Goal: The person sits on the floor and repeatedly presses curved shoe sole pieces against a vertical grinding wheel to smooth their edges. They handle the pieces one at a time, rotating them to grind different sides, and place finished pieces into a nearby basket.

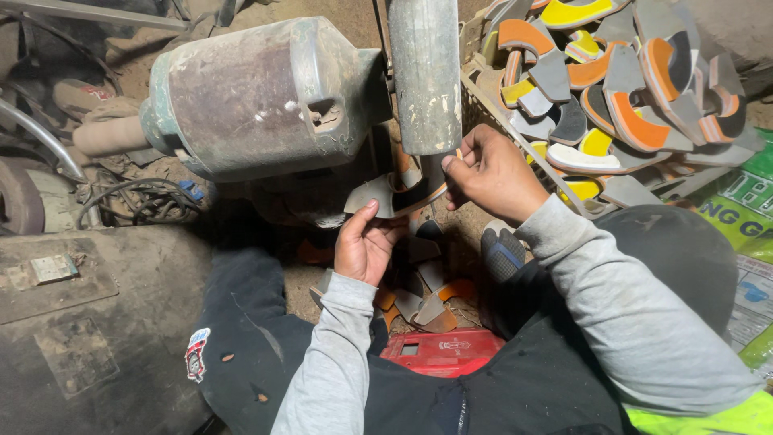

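Your left hand and right hand both grip a curved grey-and-orange sole piece, held against the underside of the motor housing, beside the vertical cylinder. Its contact edge is hidden in shadow. A basket of similar pieces sits right, partly cropped.

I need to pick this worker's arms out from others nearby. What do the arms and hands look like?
Both arms wear plain light grey long sleeves with ribbed cuffs at the wrists. The left hand and right hand are bare: no gloves, rings or watch visible.
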